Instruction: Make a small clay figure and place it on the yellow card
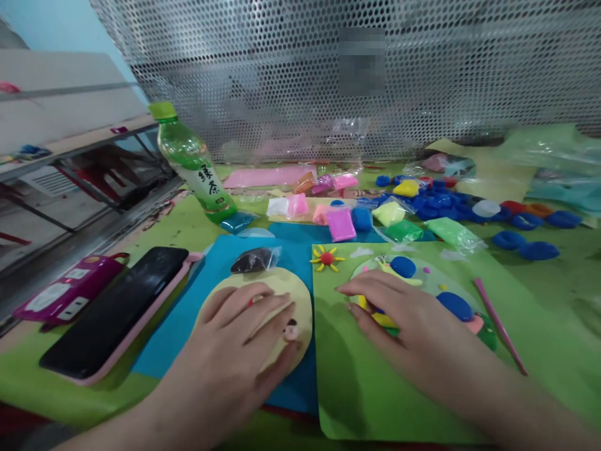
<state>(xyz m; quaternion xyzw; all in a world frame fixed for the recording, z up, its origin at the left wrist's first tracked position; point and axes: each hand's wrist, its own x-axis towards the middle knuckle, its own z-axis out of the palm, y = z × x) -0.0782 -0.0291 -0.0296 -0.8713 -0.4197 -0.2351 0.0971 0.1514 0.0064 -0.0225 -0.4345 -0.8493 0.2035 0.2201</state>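
My left hand [244,332] lies over a pale yellow paper disc [300,294] with its fingers apart; a small pink and black piece [291,329] shows by the thumb, and a bit of red shows between the fingers. The disc rests on a blue sheet [188,319]. Over a green sheet [347,388], my right hand [399,310] curves above a clay picture with blue domes [454,306], yellow strips [384,320] and a snail-like figure [402,267]. Its fingertips are spread from the thumb, with nothing seen between them. A red and yellow clay sun [327,257] sits at the sheet's upper left.
A black phone [117,307] and purple pouch [72,291] lie at the left. Behind stand a green bottle [195,166], bagged clay packs [341,224] and blue clay pieces [439,202]. A pink stick [500,326] lies right. Perforated metal [282,81] rises behind.
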